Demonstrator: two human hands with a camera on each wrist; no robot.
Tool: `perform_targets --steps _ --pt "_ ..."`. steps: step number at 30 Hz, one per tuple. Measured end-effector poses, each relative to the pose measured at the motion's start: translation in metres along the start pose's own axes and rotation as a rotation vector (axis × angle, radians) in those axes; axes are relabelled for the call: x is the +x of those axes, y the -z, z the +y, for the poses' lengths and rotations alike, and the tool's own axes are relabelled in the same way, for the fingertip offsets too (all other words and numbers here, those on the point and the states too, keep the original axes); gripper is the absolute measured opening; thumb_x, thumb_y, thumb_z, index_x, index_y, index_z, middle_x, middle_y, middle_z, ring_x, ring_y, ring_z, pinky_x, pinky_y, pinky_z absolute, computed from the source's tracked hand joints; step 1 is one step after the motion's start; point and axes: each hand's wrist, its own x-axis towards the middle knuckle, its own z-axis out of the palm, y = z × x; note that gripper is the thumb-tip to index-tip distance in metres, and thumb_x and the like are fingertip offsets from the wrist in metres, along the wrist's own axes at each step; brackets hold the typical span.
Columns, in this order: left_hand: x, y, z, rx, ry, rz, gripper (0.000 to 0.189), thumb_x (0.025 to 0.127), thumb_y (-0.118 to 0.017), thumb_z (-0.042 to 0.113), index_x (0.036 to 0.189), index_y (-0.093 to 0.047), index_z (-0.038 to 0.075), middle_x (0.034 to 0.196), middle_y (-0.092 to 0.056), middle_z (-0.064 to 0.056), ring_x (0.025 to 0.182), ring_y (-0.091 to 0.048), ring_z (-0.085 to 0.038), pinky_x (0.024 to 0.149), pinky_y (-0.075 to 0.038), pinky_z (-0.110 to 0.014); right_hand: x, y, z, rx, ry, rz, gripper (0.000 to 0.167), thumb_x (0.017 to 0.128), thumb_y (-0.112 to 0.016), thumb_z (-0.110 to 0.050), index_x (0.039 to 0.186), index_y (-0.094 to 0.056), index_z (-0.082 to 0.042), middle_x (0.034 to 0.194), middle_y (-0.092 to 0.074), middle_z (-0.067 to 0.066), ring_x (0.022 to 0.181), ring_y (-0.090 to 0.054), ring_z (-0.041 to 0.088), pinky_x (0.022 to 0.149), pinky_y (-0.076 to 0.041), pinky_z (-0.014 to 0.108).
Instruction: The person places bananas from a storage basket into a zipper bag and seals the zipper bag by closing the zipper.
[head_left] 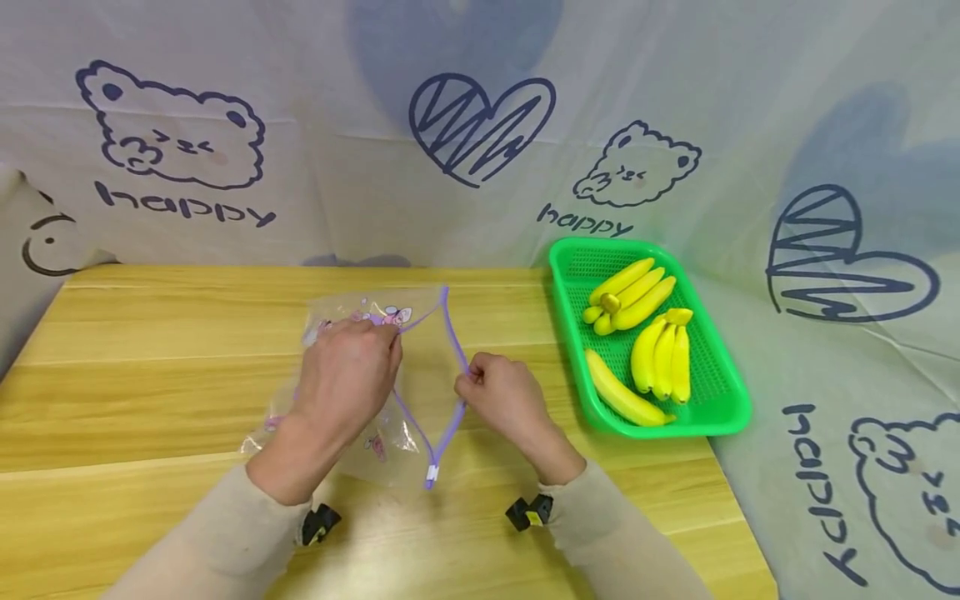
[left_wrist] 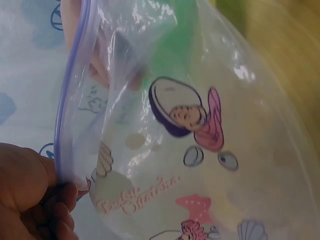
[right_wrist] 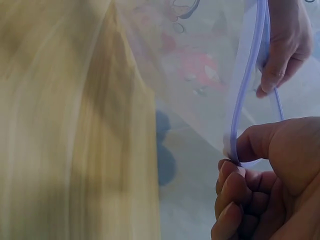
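A clear zip bag [head_left: 375, 446] with a purple zip edge and printed pink figures is held above the wooden table, its mouth spread into a diamond. My left hand [head_left: 348, 371] pinches one side of the mouth; in the left wrist view its fingers [left_wrist: 60, 205] curl at the purple strip. The opposite side of the mouth is pinched between thumb and fingers of my right hand [head_left: 506, 400], also plain in the right wrist view [right_wrist: 270, 170]. A white slider [head_left: 432, 472] sits at the near end of the zip.
Right of the bag stands a green basket [head_left: 731, 408] holding two bunches of bananas, one bunch [head_left: 637, 292] behind the other bunch [head_left: 663, 354], and a single banana [head_left: 622, 392]. A printed cloth [head_left: 337, 167] hangs behind the wooden table [head_left: 150, 375].
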Motion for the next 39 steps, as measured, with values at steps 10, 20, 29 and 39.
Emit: perform_targets --steps 10,20,29,39 --pt "-0.002 -0.006 -0.008 0.099 -0.093 0.143 0.023 0.095 -0.069 0.015 0.075 -0.069 0.005 0.068 -0.066 -0.01 0.066 -0.055 -0.032 0.077 -0.038 -0.054 0.002 -0.007 0.002 0.01 -0.012 -0.007 0.019 0.092 -0.066 -0.023 0.075 -0.063 -0.016 0.063 -0.057 -0.005 0.054 -0.048 0.014 0.049 -0.036 0.029" --pt "-0.001 -0.001 -0.013 0.021 -0.025 0.039 0.036 0.095 -0.064 0.012 0.061 -0.054 0.01 0.055 -0.056 -0.006 0.062 -0.052 -0.03 0.076 -0.033 -0.05 0.001 -0.01 0.0 0.025 0.028 -0.029 0.021 0.093 -0.066 -0.026 0.075 -0.063 -0.016 0.062 -0.055 -0.007 0.053 -0.046 0.012 0.049 -0.035 0.027" --pt "0.0 0.003 -0.017 -0.052 0.09 -0.005 0.034 0.093 -0.061 0.007 0.059 -0.058 0.01 0.054 -0.055 -0.005 0.063 -0.059 -0.032 0.074 -0.036 -0.05 -0.009 0.027 0.019 -0.058 0.086 0.068 0.024 0.099 -0.069 -0.033 0.083 -0.068 -0.015 0.067 -0.06 -0.006 0.057 -0.051 0.012 0.057 -0.043 0.03" --pt "0.003 -0.002 -0.017 -0.106 0.174 -0.083 0.029 0.095 -0.059 0.01 0.067 -0.066 0.009 0.059 -0.062 -0.005 0.061 -0.058 -0.031 0.072 -0.035 -0.051 -0.001 0.093 0.071 -0.288 -0.026 0.084 0.023 0.102 -0.061 -0.031 0.09 -0.067 -0.012 0.067 -0.059 0.001 0.058 -0.055 0.02 0.054 -0.043 0.036"
